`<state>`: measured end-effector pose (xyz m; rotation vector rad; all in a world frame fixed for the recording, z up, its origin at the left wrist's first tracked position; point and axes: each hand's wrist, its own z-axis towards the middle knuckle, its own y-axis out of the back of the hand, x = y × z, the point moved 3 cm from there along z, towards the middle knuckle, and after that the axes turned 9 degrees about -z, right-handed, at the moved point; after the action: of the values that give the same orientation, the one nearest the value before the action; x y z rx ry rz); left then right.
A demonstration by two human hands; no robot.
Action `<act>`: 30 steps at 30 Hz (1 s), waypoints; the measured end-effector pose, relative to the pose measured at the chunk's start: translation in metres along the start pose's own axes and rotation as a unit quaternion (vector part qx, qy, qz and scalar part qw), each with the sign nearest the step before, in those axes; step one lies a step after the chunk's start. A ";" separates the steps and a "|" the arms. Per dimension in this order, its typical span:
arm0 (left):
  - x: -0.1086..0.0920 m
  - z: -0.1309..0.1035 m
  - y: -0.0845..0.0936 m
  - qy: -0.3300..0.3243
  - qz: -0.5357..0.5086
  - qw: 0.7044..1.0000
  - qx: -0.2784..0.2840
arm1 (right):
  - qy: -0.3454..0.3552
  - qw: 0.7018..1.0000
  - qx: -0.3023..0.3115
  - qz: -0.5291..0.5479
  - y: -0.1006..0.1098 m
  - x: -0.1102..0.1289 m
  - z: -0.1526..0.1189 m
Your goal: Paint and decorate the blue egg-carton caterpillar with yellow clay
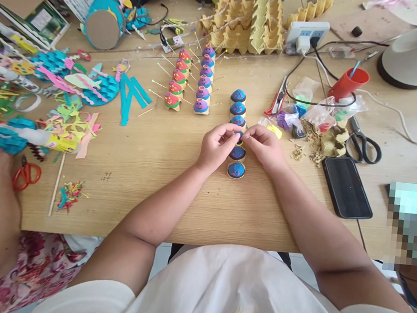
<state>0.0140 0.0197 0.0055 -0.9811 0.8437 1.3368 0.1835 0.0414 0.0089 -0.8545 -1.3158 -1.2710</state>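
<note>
Now, across the wooden surface (138, 159), a white shirt (204, 279) reads "Wish Har…", upside down, the rest creased; left hand (215, 146) and right hand (266, 146) meet mid-row at the blue-domed strip (235, 170), each grip pinched, contents unclear; handwritten figures (106, 176), hardly legible; a yellow bit (240, 143) by the fingertips.

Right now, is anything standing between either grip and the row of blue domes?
Nothing visible does. The left-hand grip and right-hand grip are close together over the blue row; contact is hard to tell. The yellow lump lies beyond the right-hand grip, not between.
</note>
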 end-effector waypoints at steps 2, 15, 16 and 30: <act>-0.001 -0.002 0.001 -0.001 0.019 1.000 0.007 | 0.000 1.000 0.007 -0.001 0.000 0.000 0.000; -0.015 -0.008 0.004 -0.124 0.177 0.975 0.042 | 0.048 0.997 0.029 -0.047 -0.002 -0.001 -0.002; -0.014 -0.007 0.004 -0.122 0.184 0.974 0.042 | 0.050 0.997 0.031 -0.048 -0.002 -0.001 -0.002; -0.014 -0.007 0.004 -0.135 0.195 0.969 0.065 | 0.046 0.997 0.041 -0.035 -0.004 -0.005 -0.003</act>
<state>0.0091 0.0081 0.0155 -0.5277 0.9291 1.6815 0.1814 0.0389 0.0024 -0.6899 -1.3241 -1.2873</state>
